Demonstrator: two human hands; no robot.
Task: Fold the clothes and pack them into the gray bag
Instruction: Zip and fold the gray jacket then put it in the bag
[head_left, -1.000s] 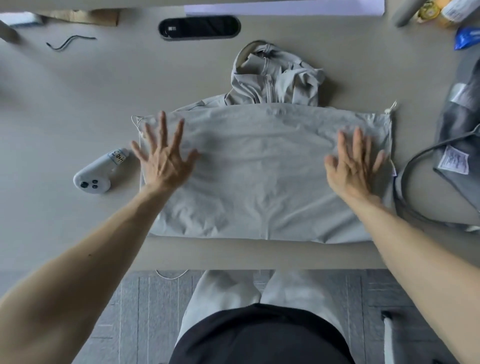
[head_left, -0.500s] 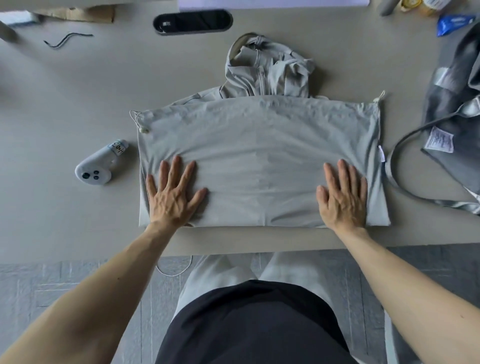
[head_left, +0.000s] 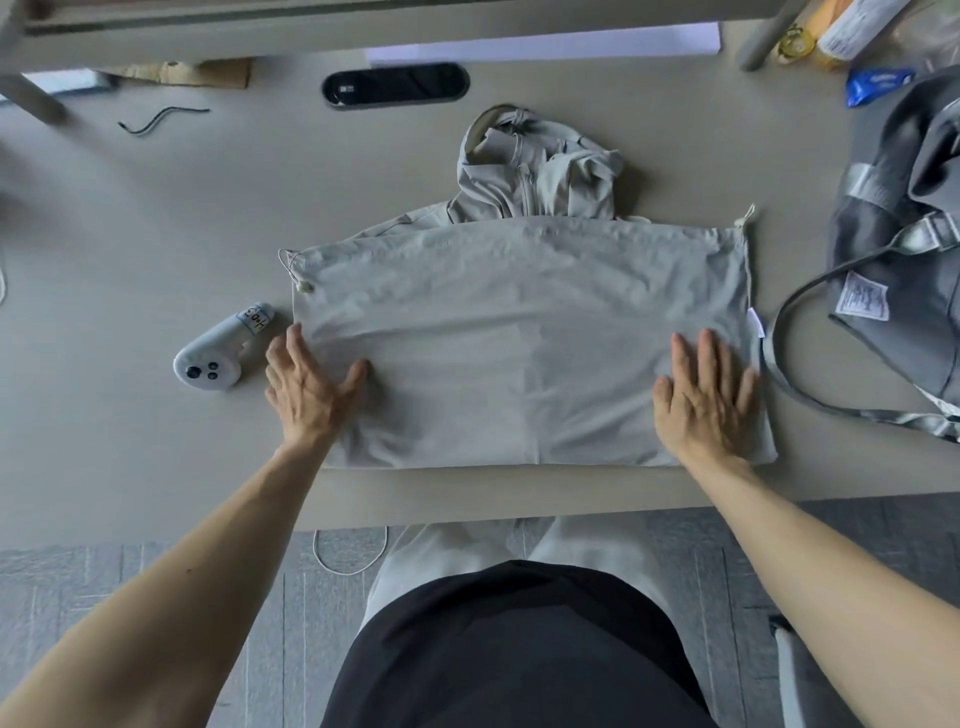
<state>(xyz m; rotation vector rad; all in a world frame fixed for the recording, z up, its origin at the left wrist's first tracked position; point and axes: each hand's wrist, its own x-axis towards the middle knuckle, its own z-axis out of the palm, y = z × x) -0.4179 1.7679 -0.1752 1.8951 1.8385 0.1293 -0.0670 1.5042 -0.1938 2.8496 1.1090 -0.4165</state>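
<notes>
Beige desk (head_left: 130, 249) surface fills the upper view, and gray carpet (head_left: 104, 582) is seen below its near edge. A light gray hooded jacket (head_left: 519, 338) is spread on it, folded into a wide rectangle whose near fold lies just inside the desk's near edge. The left hand (head_left: 306, 389) is laid flat at the jacket's left edge, fingers straight and together, thumb spread onto the cloth; nothing is gripped. The right hand (head_left: 706, 400) is pressed flat on the cloth beside the right edge, fingers straight, nothing held. Beyond both sets of fingertips the folded panel runs to a drawstring hem, and past that the crumpled hood (head_left: 540, 176) is seen. Just outside the left fingers a white controller (head_left: 218, 358) lies, near the cloth but apart. Outside the right fingers a strap (head_left: 789, 364) is looped close to the jacket's right edge, and the gray bag (head_left: 904, 208) sits farther ahead and outward. A wide stretch of desk lies between the left fingers and a black cord (head_left: 161, 118) far ahead.
</notes>
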